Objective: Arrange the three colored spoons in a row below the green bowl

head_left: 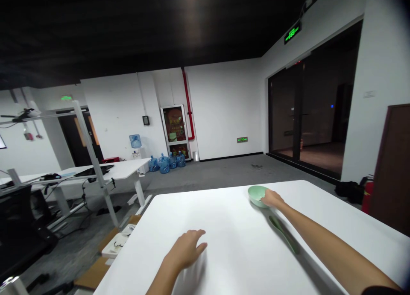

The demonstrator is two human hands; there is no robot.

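My right hand reaches across the white table and grips the near rim of a pale green bowl close to the far edge. A green spoon lies on the table under my right forearm, partly hidden by it. My left hand rests flat on the tabletop near the front, fingers stretched out, holding nothing.
Beyond the table is grey floor, then a second white desk with a metal frame at the left. Blue water jugs stand by the back wall. Cardboard and small items lie on the floor left of the table. Dark glass doors at right.
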